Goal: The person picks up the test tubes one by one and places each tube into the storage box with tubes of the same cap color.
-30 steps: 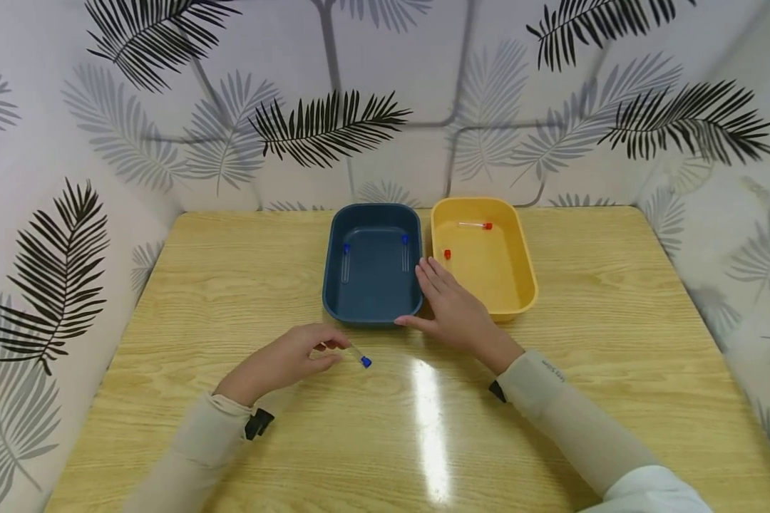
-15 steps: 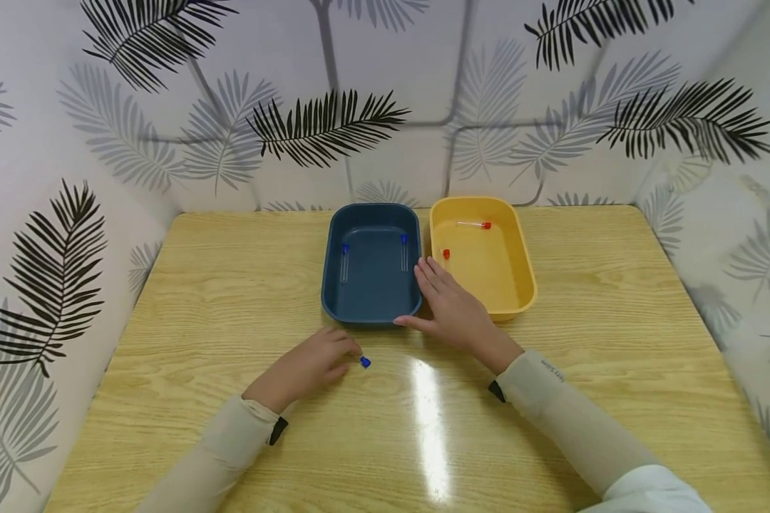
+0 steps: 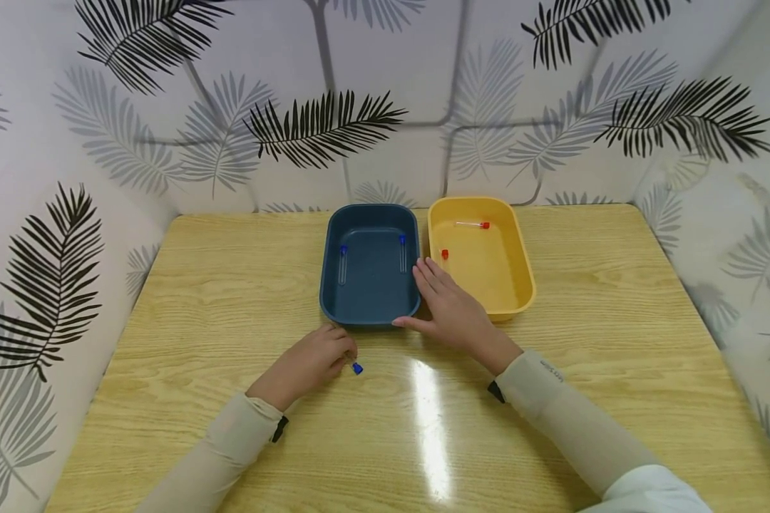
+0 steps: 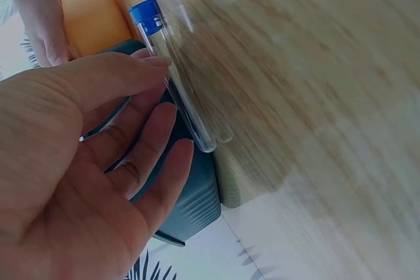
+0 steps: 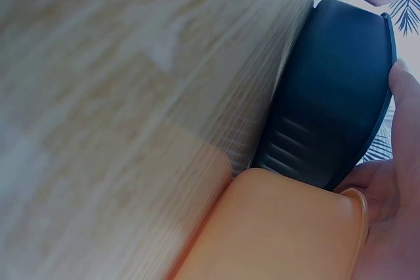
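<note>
My left hand (image 3: 304,365) pinches a clear test tube (image 4: 186,103) with a blue cap (image 3: 357,368), just in front of the dark blue tray (image 3: 373,296). In the left wrist view, thumb and index finger hold the tube below its cap, low over the table; the other fingers are loosely bent. My right hand (image 3: 458,315) rests at the blue tray's near right corner, fingers straight along the rim, thumb (image 5: 405,86) on the near edge. Inside that tray lie two blue-capped tubes, one at left (image 3: 343,267) and one at right (image 3: 402,255).
A yellow tray (image 3: 490,281) stands right beside the blue one. In it lie a red-capped tube (image 3: 472,225) and another red cap (image 3: 445,254), whose tube is mostly hidden. The wooden table (image 3: 231,285) meets a leaf-patterned backdrop (image 3: 385,85) behind the trays.
My left hand has moved in from the left and taken hold of the blue-capped test tube, which has shifted slightly left and nearer. The right hand stays at the tray corner.
</note>
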A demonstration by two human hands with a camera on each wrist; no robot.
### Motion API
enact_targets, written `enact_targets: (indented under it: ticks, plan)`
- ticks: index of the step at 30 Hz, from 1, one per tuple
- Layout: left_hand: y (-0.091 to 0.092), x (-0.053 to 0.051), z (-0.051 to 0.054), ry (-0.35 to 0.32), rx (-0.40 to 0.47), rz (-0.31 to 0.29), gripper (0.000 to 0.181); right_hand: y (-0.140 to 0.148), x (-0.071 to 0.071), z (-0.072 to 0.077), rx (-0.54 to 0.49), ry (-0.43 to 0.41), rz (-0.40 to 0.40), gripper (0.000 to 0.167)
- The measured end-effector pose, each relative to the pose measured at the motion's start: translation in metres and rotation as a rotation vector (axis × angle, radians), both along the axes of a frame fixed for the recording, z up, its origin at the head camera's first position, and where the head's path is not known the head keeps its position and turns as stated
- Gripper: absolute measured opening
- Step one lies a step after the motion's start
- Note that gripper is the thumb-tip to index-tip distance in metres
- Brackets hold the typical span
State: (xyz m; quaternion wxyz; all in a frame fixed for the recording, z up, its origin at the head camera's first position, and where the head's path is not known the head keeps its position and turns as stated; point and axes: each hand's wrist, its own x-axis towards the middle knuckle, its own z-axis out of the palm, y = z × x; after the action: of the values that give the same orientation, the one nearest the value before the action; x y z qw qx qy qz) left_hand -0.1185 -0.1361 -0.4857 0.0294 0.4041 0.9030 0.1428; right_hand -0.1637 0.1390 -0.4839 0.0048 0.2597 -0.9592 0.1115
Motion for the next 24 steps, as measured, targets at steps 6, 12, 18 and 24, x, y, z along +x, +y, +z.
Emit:
enact_targets:
  ticks: [6, 12, 18, 24]
  plan:
    - [0.0004, -0.0001, -0.0007, 0.052, -0.010, -0.009, 0.012, -0.0001, -0.0002, -0.0002, 0.006, -0.001, -0.004, 0.100]
    - [0.0009, 0.0006, -0.0015, 0.086, -0.022, -0.021, 0.009, 0.0003, -0.0003, -0.0004, 0.011, -0.003, -0.001, 0.101]
    - [0.0016, 0.0015, -0.0001, 0.042, -0.055, -0.011, 0.009, 0.0005, 0.0000, 0.0002, 0.006, -0.005, 0.000, 0.101]
    - [0.0024, 0.0024, 0.0007, 0.032, -0.060, -0.008, 0.009, 0.0006, -0.0001, 0.0003, 0.002, -0.001, 0.003, 0.100]
